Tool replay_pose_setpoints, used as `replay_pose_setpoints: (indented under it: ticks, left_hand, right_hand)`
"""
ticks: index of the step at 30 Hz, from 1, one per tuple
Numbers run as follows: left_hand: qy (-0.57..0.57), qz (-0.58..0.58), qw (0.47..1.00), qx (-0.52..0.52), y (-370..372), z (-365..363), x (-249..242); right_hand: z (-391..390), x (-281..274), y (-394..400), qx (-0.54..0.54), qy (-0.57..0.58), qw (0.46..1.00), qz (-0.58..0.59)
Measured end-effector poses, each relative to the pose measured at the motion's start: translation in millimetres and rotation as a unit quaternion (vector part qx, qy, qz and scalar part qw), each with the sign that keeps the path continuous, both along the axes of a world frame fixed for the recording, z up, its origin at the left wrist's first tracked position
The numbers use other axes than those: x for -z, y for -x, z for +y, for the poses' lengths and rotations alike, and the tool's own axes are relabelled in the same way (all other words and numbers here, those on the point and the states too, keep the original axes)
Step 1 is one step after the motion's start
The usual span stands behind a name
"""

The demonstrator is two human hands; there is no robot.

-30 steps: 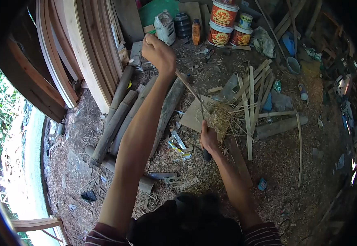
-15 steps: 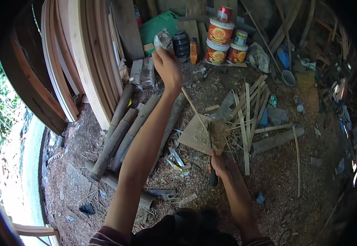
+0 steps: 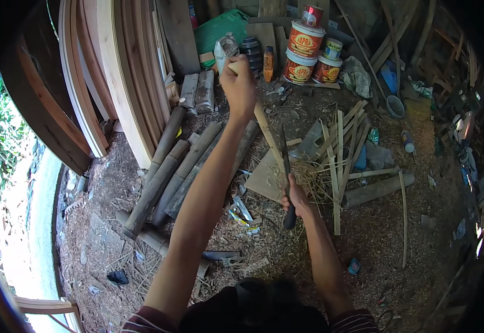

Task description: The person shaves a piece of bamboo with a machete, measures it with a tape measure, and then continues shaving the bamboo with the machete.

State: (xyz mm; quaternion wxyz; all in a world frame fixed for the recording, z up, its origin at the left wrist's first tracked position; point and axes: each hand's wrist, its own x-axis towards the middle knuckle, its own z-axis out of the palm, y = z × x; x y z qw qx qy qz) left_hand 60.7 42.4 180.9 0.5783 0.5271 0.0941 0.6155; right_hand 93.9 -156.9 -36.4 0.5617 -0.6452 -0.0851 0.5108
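My left hand (image 3: 238, 89), raised in front of me, is closed round the upper end of a pale bamboo strip (image 3: 268, 133). The strip slants down to the right, and its lower end meets the blade. In my right hand (image 3: 296, 198) is the dark handle of a long knife (image 3: 285, 152), blade pointing up and away from me. Whether the edge is cutting into the strip cannot be made out. Below them a flat board (image 3: 261, 176) lies on the ground, with a heap of thin shavings (image 3: 311, 183) at its right side.
Several split bamboo strips (image 3: 339, 161) are piled to the right. Thick bamboo poles (image 3: 161, 183) lie at left, near leaning planks (image 3: 117, 72). Paint buckets (image 3: 303, 41) and an orange bottle (image 3: 268, 64) stand at the back. Scraps litter the dirt floor.
My left hand has moved slightly down and right, and more of the strip shows beside the blade. My right hand has risen a little with the knife. The view has shifted slightly.
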Motion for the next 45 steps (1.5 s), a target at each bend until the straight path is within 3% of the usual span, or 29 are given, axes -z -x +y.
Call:
replay_pose_setpoints:
  ticks: [2, 6, 7, 10, 11, 14, 20, 25, 29, 33, 35, 36, 38, 42, 44, 45]
  left_hand:
    - [-0.001, 0.001, 1.0, 0.016, 5, 6, -1]
    - [-0.017, 0.019, 1.0, 0.004, 1, 9, 3]
    - [-0.011, 0.021, 1.0, 0.009, -1, 8, 1]
    - [-0.005, 0.028, 1.0, 0.014, -2, 5, 0]
    - [0.005, 0.016, 0.999, 0.029, -3, 7, -1]
    - [-0.005, 0.015, 0.999, 0.048, -3, 20, -1]
    - [-0.007, 0.014, 1.0, 0.016, -7, 9, -1]
    - [0.005, 0.02, 1.0, 0.022, -8, 6, -7]
    - [0.015, 0.005, 1.0, 0.022, -5, 9, -3]
    - [0.017, -0.008, 1.0, 0.01, -3, 13, -2]
    - [-0.004, -0.004, 1.0, -0.013, -4, 13, 0]
    - [-0.004, -0.008, 1.0, -0.024, -3, 10, 0]
    - [-0.015, 0.005, 0.998, -0.061, -4, 12, 4]
    - [-0.003, 0.002, 0.989, -0.145, 9, 29, 9]
    - [0.016, 0.02, 0.984, -0.177, 25, 52, 21]
    - [0.023, 0.019, 0.986, -0.164, 34, 54, 25]
  right_hand:
    - [-11, 17, -13, -0.007, 0.09, 0.992, 0.091]
    - [-8, -15, -1, -0.025, 0.067, 0.997, -0.041]
    - [-7, -21, 5, -0.011, 0.061, 0.998, -0.02]
    - [-12, 35, 10, 0.024, 0.074, 0.997, 0.02]
    - [-17, 44, 7, 0.07, 0.106, 0.987, 0.094]
    - [-23, 30, -6, 0.003, 0.15, 0.987, 0.064]
    - [-43, 27, 18, 0.025, 0.133, 0.988, 0.073]
    - [-45, 32, 21, -0.013, 0.131, 0.991, -0.001]
    - [-45, 38, 17, 0.031, 0.154, 0.987, 0.043]
    - [-37, -3, 17, 0.026, 0.177, 0.982, 0.055]
    - [-24, -4, 22, -0.011, 0.07, 0.997, -0.017]
    - [-17, -14, 26, -0.011, 0.073, 0.997, -0.013]
    - [-5, -42, 32, -0.023, -0.055, 0.998, -0.024]
    - [10, -17, 32, -0.019, -0.065, 0.996, -0.051]
    - [6, 22, 15, -0.01, 0.082, 0.993, -0.085]
    - [-9, 43, 3, -0.023, 0.098, 0.994, -0.041]
